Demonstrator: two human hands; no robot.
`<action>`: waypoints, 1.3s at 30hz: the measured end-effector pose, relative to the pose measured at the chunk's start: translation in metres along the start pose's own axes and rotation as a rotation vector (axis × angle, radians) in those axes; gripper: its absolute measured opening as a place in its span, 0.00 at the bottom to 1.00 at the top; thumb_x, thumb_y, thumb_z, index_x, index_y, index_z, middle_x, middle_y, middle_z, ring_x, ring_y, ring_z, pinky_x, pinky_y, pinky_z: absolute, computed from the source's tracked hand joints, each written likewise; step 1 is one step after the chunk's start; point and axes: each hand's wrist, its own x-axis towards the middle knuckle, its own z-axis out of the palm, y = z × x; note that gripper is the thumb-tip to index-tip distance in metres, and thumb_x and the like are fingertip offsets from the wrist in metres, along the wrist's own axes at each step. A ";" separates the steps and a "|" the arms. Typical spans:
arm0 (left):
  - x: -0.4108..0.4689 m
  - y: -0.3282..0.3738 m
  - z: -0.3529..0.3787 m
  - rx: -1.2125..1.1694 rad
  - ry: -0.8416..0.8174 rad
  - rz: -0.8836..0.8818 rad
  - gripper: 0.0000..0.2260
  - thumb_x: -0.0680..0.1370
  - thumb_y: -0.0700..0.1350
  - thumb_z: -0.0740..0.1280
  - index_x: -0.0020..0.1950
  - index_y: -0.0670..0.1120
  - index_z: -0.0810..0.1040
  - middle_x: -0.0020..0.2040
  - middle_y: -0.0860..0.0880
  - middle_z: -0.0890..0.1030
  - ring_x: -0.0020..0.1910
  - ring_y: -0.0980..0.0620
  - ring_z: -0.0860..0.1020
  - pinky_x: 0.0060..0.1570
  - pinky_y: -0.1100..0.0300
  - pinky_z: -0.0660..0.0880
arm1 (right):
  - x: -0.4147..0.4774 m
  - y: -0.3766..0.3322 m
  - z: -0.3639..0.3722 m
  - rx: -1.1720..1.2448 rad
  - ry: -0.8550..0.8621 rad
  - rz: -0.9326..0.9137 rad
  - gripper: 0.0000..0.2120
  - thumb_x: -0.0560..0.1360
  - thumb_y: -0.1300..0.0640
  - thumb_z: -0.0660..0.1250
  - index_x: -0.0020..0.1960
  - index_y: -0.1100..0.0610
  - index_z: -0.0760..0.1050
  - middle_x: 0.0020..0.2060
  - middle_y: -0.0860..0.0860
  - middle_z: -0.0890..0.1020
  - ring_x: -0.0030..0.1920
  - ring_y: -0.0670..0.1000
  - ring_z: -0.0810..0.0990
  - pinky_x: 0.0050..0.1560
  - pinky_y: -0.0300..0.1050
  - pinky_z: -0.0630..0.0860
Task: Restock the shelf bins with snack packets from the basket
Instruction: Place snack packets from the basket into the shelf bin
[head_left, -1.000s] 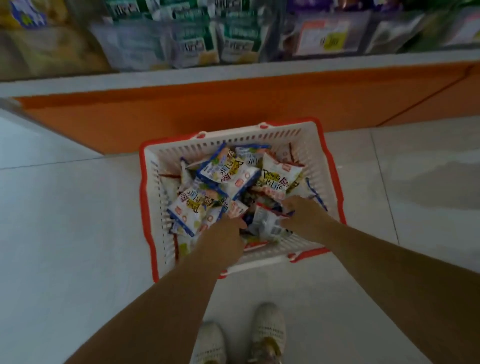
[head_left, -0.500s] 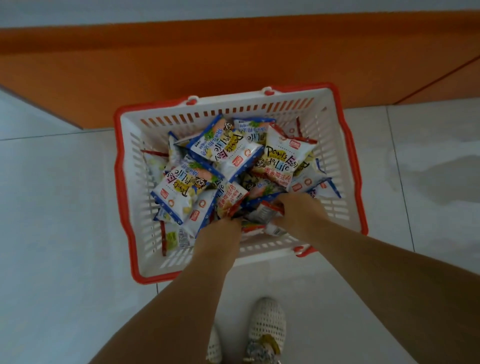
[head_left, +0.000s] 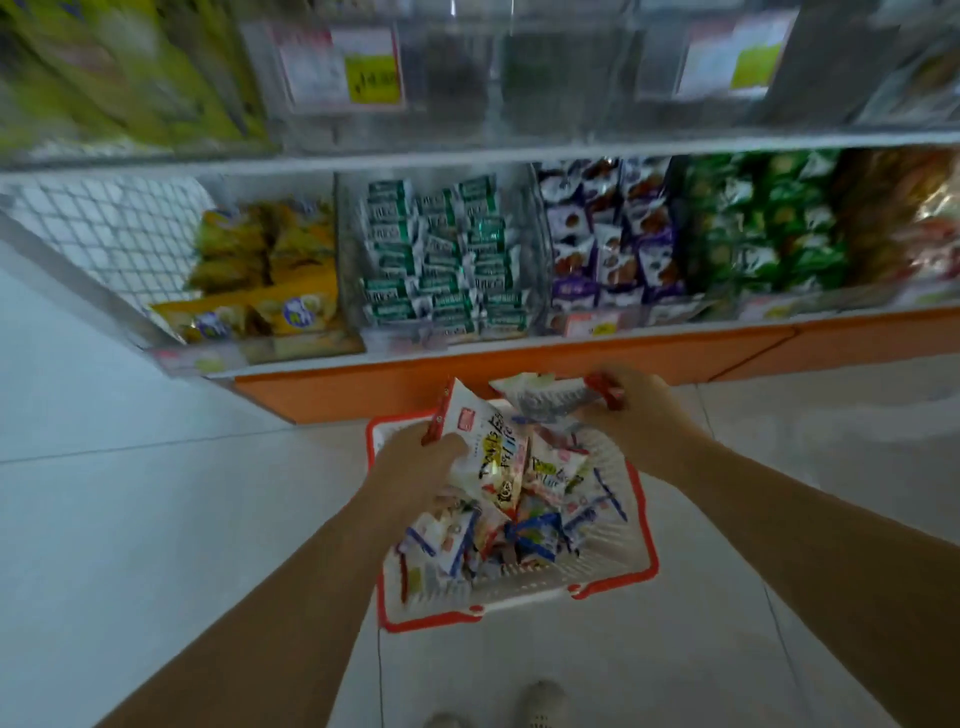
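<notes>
- The left hand (head_left: 415, 460) is closed around a bunch of snack packets (head_left: 491, 452), lifted clear above the basket (head_left: 641, 525); the topmost packet is white with a red edge and bold lettering, its long axis tilted up and away toward the shelf
- The right hand (head_left: 631, 413) pinches its own packets (head_left: 545, 397), pale with a red end, over the basket's far rim; motion blur hides how many it holds
- The basket sits on the floor (head_left: 156, 519) just in front of the shelf's orange base (head_left: 519, 364), with a loose heap of packets left inside
- The shelf bins (head_left: 441, 260) lie straight ahead of and above both hands: yellow, green-white, purple and green stock side by side behind clear fronts
- None of the visible bins plainly matches the held packets, and the bin above (head_left: 467, 78) is too blurred to read, so I cannot tell the target
- The right hand is the nearer to the shelf, about in line with the purple section (head_left: 608, 244); the left trails, under the green-white one
- The coming move looks like a forward and upward reach, carrying the packets over a bin's front lip
</notes>
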 end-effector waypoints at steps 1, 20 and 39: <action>-0.013 0.015 -0.010 -0.085 -0.021 -0.006 0.07 0.78 0.44 0.66 0.55 0.45 0.78 0.52 0.45 0.80 0.48 0.47 0.82 0.47 0.49 0.82 | -0.007 -0.021 -0.014 0.000 0.014 -0.032 0.10 0.76 0.60 0.69 0.56 0.51 0.75 0.45 0.47 0.78 0.39 0.44 0.76 0.34 0.31 0.66; -0.103 0.227 -0.057 -0.231 0.047 0.356 0.13 0.83 0.43 0.58 0.52 0.52 0.82 0.50 0.47 0.85 0.45 0.48 0.84 0.45 0.49 0.82 | 0.010 -0.200 -0.197 -0.062 -0.010 -0.852 0.19 0.68 0.65 0.76 0.45 0.42 0.75 0.71 0.38 0.62 0.70 0.37 0.66 0.66 0.35 0.71; -0.103 0.306 -0.121 0.220 -0.099 0.486 0.19 0.65 0.59 0.71 0.54 0.56 0.78 0.45 0.58 0.86 0.43 0.57 0.85 0.41 0.65 0.81 | 0.080 -0.316 -0.206 -0.152 -0.473 -0.475 0.41 0.66 0.37 0.68 0.75 0.37 0.57 0.61 0.37 0.69 0.60 0.41 0.72 0.53 0.35 0.74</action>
